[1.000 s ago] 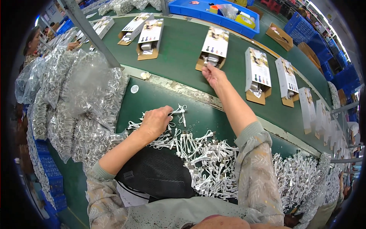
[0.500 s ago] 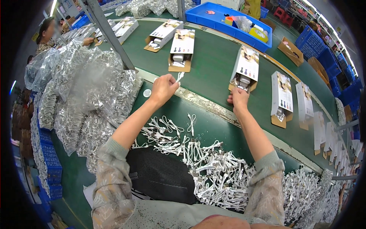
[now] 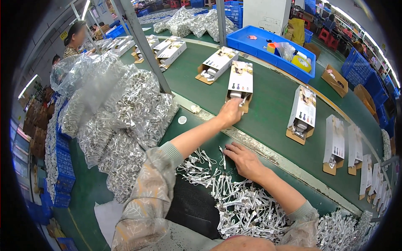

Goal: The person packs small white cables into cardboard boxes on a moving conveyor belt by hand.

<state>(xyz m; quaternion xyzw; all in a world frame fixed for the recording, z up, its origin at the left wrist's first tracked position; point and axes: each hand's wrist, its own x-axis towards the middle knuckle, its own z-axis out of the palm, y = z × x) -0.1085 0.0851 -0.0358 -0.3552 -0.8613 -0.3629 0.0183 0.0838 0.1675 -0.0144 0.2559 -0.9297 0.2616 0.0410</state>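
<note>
My left hand (image 3: 231, 113) is at the open end of a white printed box (image 3: 241, 77) on the green conveyor. Its fingers are pinched on a short white charging cable (image 3: 244, 101), partly hidden by the hand and the box flap. Inside that box a white rounded item (image 3: 235, 95) shows. Lower down, my right hand (image 3: 248, 162) is over the green worktop with fingers apart, its fingertips beside a single looped white cable (image 3: 223, 157). A heap of similar cables (image 3: 247, 205) with metal plugs spreads below it.
More boxes (image 3: 302, 109) with brown flaps line the conveyor (image 3: 268, 96). Clear bags of cables (image 3: 125, 113) fill the left side. A blue tray (image 3: 251, 40) stands beyond the belt. A black mesh item (image 3: 192, 205) lies near my body. Another person (image 3: 73, 39) is at far left.
My left hand has moved with its cable to the box opening. My right hand has left another box and come back over the worktop near the loose cable. The view has shifted.
</note>
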